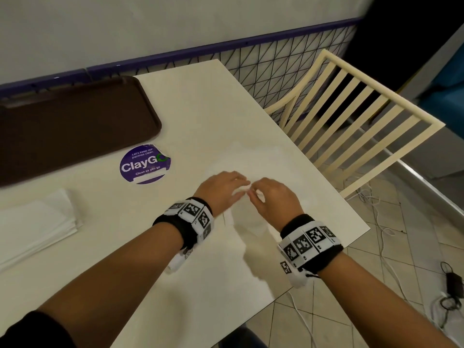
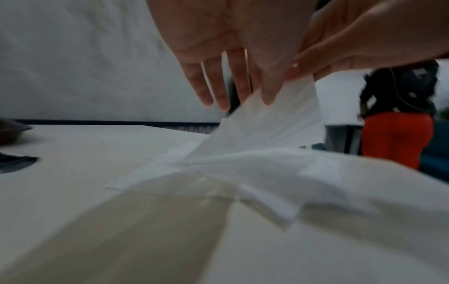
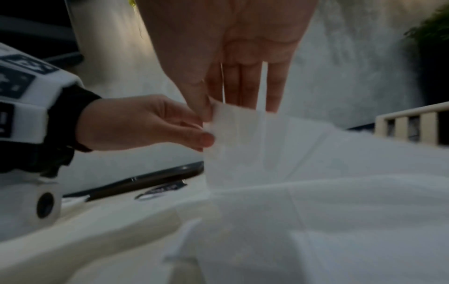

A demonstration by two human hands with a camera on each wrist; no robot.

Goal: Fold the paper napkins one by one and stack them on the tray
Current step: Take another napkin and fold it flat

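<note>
A white paper napkin (image 1: pixel 248 159) lies partly unfolded on the cream table (image 1: pixel 200 101), with one corner lifted. My left hand (image 1: pixel 239 187) and right hand (image 1: pixel 254 192) meet at that raised corner, and both pinch it. In the left wrist view my left hand (image 2: pixel 264 96) holds the napkin (image 2: pixel 272 126) between thumb and fingers. From the right wrist, my right hand (image 3: pixel 213 107) pinches the top edge of the napkin (image 3: pixel 243 149), while my left hand (image 3: pixel 204 134) pinches its left edge. The brown tray (image 1: pixel 75 121) sits at the far left, with nothing on it.
A stack of flat white napkins (image 1: pixel 37 222) lies at the table's left edge. A round purple sticker (image 1: pixel 144 164) is on the table beside the tray. A cream slatted chair (image 1: pixel 351 116) stands to the right. Cables (image 1: pixel 384 237) trail on the floor. A person (image 2: pixel 398 119) stands beyond.
</note>
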